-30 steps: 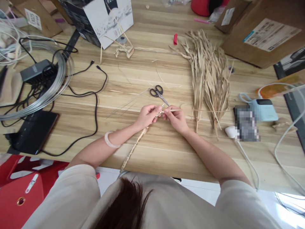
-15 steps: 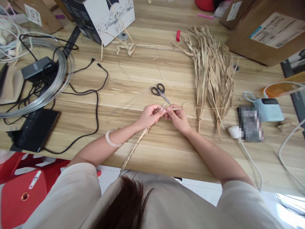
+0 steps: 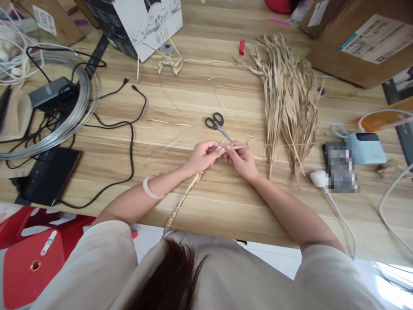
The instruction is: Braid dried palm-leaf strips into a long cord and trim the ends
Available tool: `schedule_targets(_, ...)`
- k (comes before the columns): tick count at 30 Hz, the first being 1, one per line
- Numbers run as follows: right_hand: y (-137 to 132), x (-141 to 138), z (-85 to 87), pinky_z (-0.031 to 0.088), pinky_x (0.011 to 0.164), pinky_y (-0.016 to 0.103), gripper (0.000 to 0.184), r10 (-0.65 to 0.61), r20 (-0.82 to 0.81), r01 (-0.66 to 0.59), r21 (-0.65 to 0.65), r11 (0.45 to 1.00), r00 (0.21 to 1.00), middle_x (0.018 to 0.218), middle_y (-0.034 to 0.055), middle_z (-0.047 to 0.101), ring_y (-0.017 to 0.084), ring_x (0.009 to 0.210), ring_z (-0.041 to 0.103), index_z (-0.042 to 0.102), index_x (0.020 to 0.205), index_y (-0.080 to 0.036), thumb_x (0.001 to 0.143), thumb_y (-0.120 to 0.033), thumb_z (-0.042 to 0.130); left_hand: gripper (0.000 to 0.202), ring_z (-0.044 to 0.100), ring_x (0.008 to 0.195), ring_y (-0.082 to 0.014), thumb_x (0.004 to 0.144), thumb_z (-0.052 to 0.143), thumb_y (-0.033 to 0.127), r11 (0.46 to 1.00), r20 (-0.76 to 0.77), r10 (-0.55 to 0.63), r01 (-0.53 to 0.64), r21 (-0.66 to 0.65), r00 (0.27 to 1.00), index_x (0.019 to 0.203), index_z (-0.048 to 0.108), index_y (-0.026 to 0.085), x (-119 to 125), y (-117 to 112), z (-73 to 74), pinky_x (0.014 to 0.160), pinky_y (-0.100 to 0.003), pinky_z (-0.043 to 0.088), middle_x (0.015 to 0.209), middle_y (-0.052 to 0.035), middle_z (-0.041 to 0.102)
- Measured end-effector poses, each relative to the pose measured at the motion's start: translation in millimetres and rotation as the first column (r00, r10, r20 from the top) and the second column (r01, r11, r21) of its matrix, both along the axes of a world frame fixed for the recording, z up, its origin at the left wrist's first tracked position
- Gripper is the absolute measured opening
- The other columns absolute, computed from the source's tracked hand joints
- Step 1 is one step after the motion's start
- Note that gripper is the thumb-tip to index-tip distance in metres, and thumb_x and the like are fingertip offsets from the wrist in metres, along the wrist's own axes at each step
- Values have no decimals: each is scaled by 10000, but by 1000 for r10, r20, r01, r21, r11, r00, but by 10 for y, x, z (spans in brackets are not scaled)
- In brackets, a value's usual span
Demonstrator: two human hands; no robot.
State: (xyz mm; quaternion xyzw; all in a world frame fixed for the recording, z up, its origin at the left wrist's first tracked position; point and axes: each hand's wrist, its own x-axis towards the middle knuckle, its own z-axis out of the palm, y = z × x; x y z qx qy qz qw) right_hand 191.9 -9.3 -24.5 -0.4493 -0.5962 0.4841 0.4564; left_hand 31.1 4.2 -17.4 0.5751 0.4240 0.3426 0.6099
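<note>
My left hand (image 3: 205, 156) is closed on the upper end of a straw-wrapped wire cord (image 3: 183, 200), which slants down to the table's front edge and my lap. A short bare tip sticks up past the fingers. Pinched in my right hand (image 3: 241, 160) is a thin straw strip (image 3: 239, 147) that runs off to the right. The fingertips of both hands meet or nearly meet. Just beyond them lie black-handled scissors (image 3: 218, 124), blades toward my right hand. Dried straw bundles (image 3: 274, 99) rest to the right.
At left are a coil of silver wire (image 3: 85, 92), black cables (image 3: 132, 150) and a dark flat device (image 3: 53, 176). A printed box (image 3: 151, 26) and a small straw piece (image 3: 171, 65) sit at the back. Rightward are a carton (image 3: 358, 47), a blue power bank (image 3: 368, 148) and a white plug (image 3: 318, 178).
Both hands stay in nearly the same place and keep their grips. The view has shifted very slightly.
</note>
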Motion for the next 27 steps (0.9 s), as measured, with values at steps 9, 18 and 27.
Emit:
schedule_targets(9, 3, -3, -14, 400, 525, 224, 375, 8, -26, -8, 2, 1000, 1000, 588, -19, 537, 67, 512, 486, 569, 633, -168, 868, -459, 546, 333, 423, 403, -16, 787, 642, 441, 1000, 6, 6, -6, -4, 1000, 728, 583, 118, 0, 1, 7, 377, -154, 298, 604, 13, 560)
schedule_targets(18, 8, 0, -11, 403, 530, 224, 376, 8, -14, -7, 7, 1000, 1000, 589, -17, 538, 68, 520, 495, 565, 631, -167, 870, -456, 546, 340, 423, 398, -21, 778, 649, 449, 1000, 15, 10, -10, -13, 1000, 730, 583, 119, -1, -1, 5, 366, -161, 291, 593, 16, 561)
schedule_targets(27, -2, 1, -13, 408, 523, 227, 375, 1, -14, -1, -15, 1000, 1000, 593, -18, 538, 70, 514, 489, 563, 638, -171, 861, -472, 552, 333, 419, 387, -20, 775, 654, 443, 1000, 20, 11, -11, -21, 1000, 725, 583, 121, 5, 3, 14, 360, -155, 285, 568, 21, 555)
